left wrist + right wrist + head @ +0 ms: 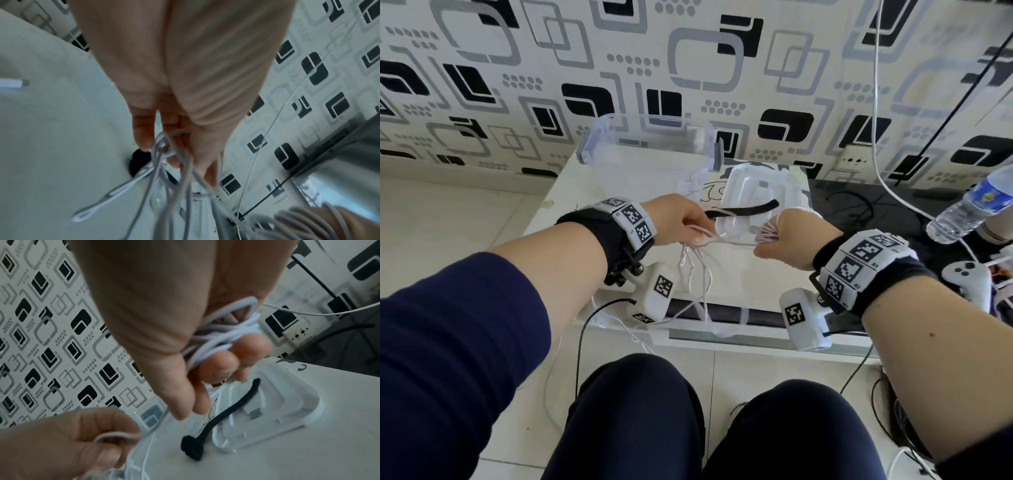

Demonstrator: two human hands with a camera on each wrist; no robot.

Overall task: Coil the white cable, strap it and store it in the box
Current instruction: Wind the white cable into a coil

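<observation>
Right hand (787, 236) clutches wound loops of white cable (224, 335) while left hand (681, 219) pinches loose strands, feeding slack for coiling

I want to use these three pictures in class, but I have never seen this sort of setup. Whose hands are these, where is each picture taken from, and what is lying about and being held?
No machine here: a seated person works bare-handed, wearing a camera on the head and one on each wrist. The wide picture is the head view; the two close ones look along each hand. The right hand grips a bundle of coiled white cable. The left hand holds the loose, uncoiled loops, which trail down over the table edge. On the table stand a clear box and its lid, with a black strap lying across the lid, untouched. A water bottle lies to the right.
</observation>
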